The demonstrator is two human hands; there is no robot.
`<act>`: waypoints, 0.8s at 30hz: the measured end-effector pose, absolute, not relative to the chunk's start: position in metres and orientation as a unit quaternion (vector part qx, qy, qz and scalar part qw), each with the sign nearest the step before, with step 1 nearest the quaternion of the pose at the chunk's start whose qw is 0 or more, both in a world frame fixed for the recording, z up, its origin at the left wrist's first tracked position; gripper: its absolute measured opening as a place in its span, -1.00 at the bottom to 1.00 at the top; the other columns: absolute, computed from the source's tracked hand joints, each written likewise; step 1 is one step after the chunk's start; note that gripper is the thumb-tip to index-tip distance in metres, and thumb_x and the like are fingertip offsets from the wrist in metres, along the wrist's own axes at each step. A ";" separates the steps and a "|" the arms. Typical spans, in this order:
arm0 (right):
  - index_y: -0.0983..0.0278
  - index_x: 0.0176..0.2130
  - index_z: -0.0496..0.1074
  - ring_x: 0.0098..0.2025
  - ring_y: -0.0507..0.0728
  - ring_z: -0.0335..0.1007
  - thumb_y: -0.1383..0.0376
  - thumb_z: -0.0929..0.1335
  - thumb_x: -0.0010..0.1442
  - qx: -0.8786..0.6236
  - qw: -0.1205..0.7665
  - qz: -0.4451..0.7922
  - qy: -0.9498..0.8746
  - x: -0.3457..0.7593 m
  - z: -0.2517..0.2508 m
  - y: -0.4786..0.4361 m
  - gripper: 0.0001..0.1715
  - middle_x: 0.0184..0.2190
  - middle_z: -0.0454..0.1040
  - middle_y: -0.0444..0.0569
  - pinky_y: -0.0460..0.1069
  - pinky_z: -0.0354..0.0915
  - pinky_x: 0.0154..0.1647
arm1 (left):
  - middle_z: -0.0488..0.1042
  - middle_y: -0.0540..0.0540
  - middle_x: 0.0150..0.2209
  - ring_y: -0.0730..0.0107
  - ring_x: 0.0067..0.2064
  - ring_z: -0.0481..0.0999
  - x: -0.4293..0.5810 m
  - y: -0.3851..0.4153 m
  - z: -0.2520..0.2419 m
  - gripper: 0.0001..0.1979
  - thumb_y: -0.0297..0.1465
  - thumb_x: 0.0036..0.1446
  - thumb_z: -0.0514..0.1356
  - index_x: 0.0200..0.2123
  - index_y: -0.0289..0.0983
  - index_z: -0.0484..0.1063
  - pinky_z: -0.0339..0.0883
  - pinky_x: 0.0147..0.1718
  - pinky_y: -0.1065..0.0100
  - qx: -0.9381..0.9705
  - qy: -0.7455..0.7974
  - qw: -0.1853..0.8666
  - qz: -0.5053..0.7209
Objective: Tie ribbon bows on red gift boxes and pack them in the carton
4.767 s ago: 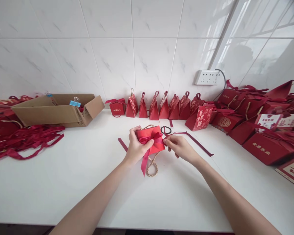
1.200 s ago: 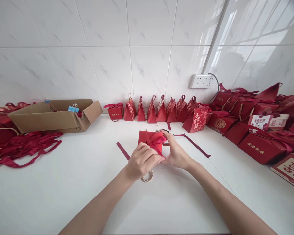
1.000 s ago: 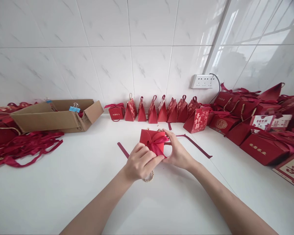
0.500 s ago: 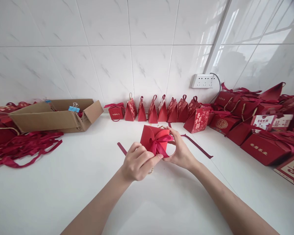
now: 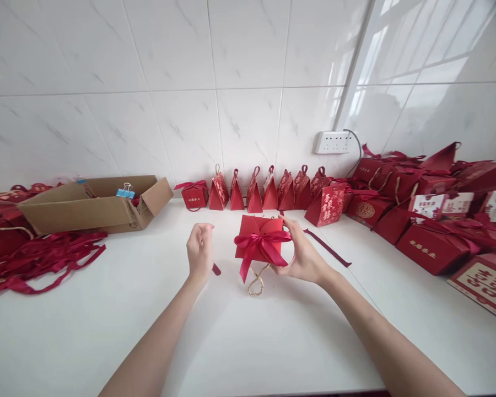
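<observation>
One red box [image 5: 251, 226], ribbon bow [image 5: 260, 238] tied on front, mid-desk [image 5: 248, 342], rope loop [image 5: 255, 291] below. Right hand [image 5: 302, 252] grips its right side. Left hand [image 5: 200, 249] apart from it, fingers curled; can't tell if I'm holding anything there.

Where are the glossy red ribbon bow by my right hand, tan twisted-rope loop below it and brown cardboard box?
Glossy red ribbon bow [image 5: 258, 238]: head view, on its knot.
Tan twisted-rope loop [image 5: 258, 275]: head view, strand crossing.
Brown cardboard box [image 5: 79, 216]: head view, front wall.
</observation>
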State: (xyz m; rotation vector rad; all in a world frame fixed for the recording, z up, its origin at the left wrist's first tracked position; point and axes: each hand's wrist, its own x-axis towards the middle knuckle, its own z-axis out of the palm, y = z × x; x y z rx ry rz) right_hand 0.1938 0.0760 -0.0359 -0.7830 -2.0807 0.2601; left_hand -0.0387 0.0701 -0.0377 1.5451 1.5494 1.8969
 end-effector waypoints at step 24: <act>0.05 0.31 -0.42 -0.23 0.27 0.46 0.27 0.40 -0.09 -0.734 0.343 -0.162 -0.563 0.466 0.045 -0.234 0.24 0.05 0.19 0.15 0.14 0.47 -0.33 | 0.44 -0.09 -0.31 0.31 -0.22 0.44 0.235 0.002 -0.047 -0.88 -0.53 0.13 0.03 -0.38 -0.23 0.30 0.37 -0.25 0.30 0.962 -0.052 0.158 0.217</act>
